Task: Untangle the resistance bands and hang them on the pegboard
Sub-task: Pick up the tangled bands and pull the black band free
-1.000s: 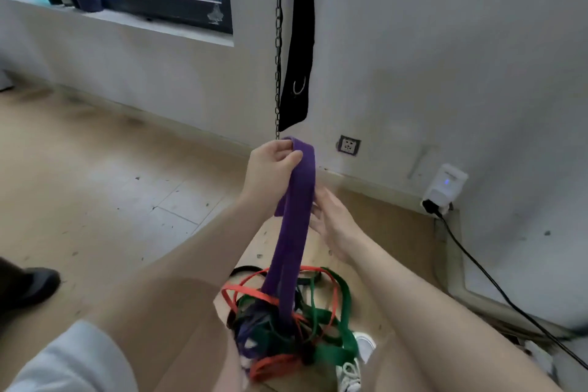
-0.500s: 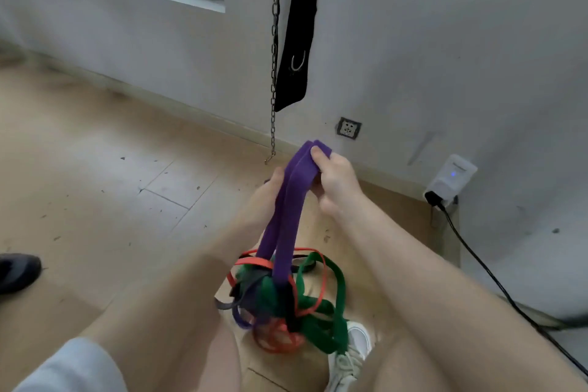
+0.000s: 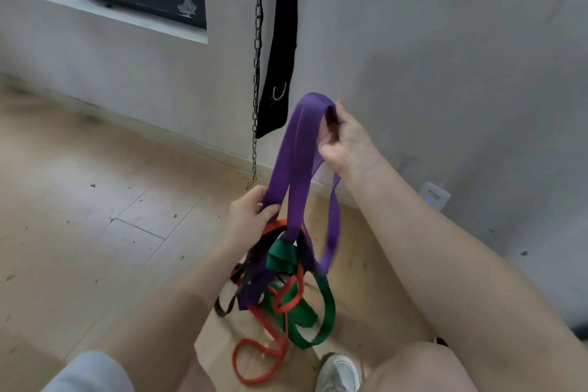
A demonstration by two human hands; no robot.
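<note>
My right hand (image 3: 345, 140) clenches the top fold of the purple band (image 3: 296, 165), raised before the wall (image 3: 445, 57). My left hand (image 3: 251, 216) pinches one strand lower down; green band (image 3: 318, 309), red band (image 3: 254, 356) and dark band (image 3: 235, 296) dangle tangled above the floor (image 3: 95, 216).

We see a wide purple elastic band (image 3: 296, 165) looped upward, its lower run entering a suspended knot of green flat bands (image 3: 321, 305), thin red bands (image 3: 254, 360) and a dark band (image 3: 229, 302).
</note>
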